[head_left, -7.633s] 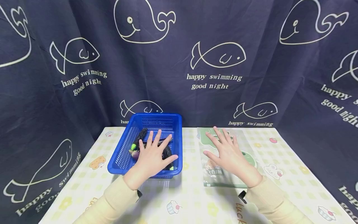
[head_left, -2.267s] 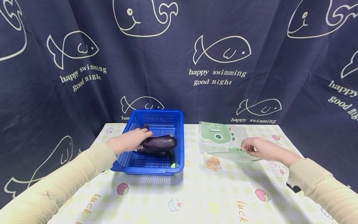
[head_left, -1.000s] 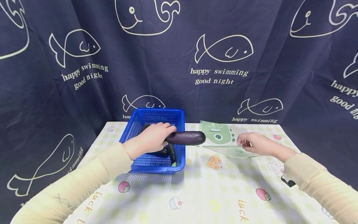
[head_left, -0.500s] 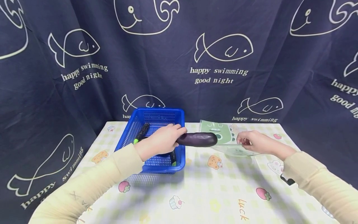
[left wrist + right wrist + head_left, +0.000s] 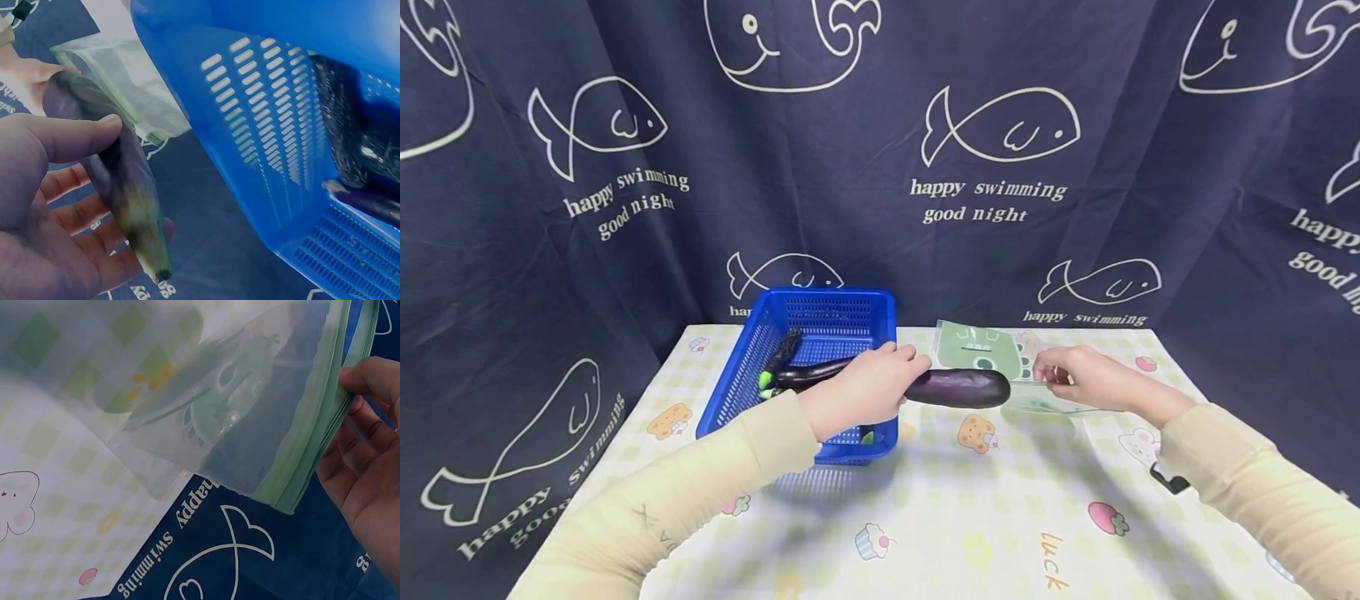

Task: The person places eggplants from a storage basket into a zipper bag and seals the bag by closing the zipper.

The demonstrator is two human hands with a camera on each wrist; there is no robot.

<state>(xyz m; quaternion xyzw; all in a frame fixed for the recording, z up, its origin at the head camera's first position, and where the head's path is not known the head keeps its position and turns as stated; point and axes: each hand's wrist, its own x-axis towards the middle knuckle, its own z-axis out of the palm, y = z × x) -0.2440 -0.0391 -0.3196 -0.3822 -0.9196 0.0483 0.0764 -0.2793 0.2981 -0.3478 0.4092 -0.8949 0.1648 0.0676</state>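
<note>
Left hand (image 5: 867,390) grips the eggplant (image 5: 961,388), long axis left to right, blunt end near the bag (image 5: 976,340); right hand (image 5: 1084,380), nearer that end, pinches the bag's edge.

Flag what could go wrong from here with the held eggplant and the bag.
1. The eggplant could slip or swing: its skin looks smooth, and its blunt end sticks out past the left grip with nothing seen under it.
2. The bag might buckle or its mouth fold shut: it is thin film, pinched by the right grip at its green-striped edge.
3. The blunt end, pointed toward the bag, may snag that edge.
</note>
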